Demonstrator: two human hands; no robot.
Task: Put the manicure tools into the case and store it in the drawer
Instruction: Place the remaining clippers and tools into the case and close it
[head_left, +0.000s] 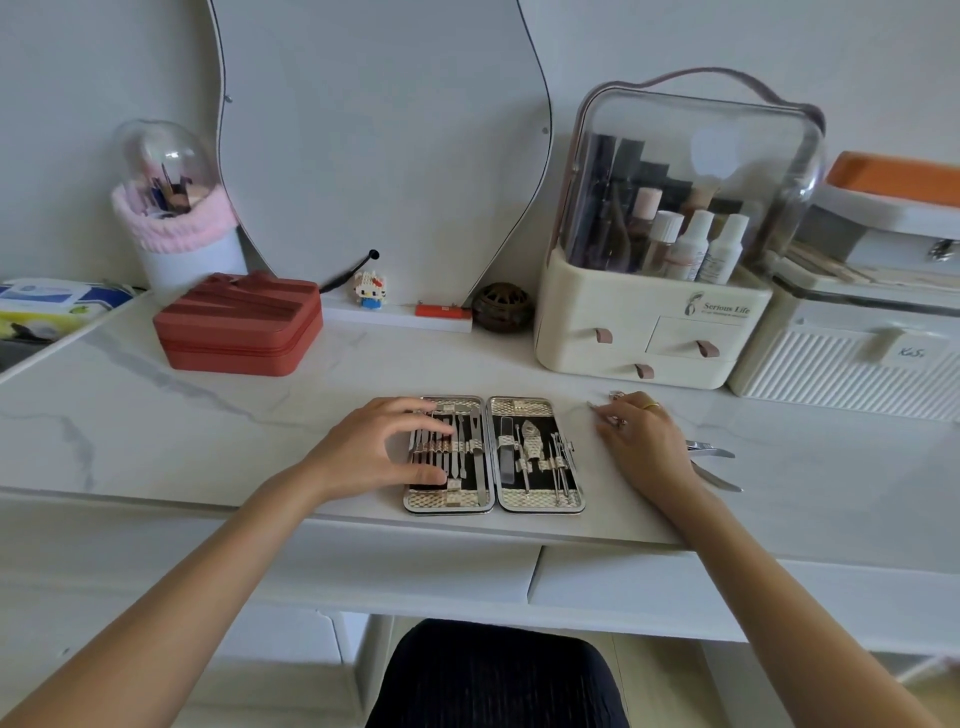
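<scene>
Tissues (47, 304) sit at the far left edge of the white marble table (208, 431), and behind them stands a white brush holder (179, 228) with a pink fluffy band under a clear dome. Just to its right lies a closed red zip box (239, 325), in front of a curvy mirror (379, 156) whose ledge carries a small block figure (370, 291). Nearer the front edge, the left hand (379, 447) rests with relaxed, spread fingers on the left half of the open manicure case (493, 454), fingertips touching the row of slim metal tools strapped there. The case lies flat, both halves up, its right half holding a file and several more tools. Just right of the case, the right hand (641, 441) lies palm down on the table; its fingertips seem to be on a small metal tool (615, 396), though I cannot tell whether they pinch it. Loose nippers (714, 462) lie partly under that wrist. Behind stands a cream cosmetic organiser (660, 332) with a clear hood, bottles and three small drawers, and beside it a ribbed white box (852, 364). Below the tabletop, two shut drawer fronts (519, 577) meet.
</scene>
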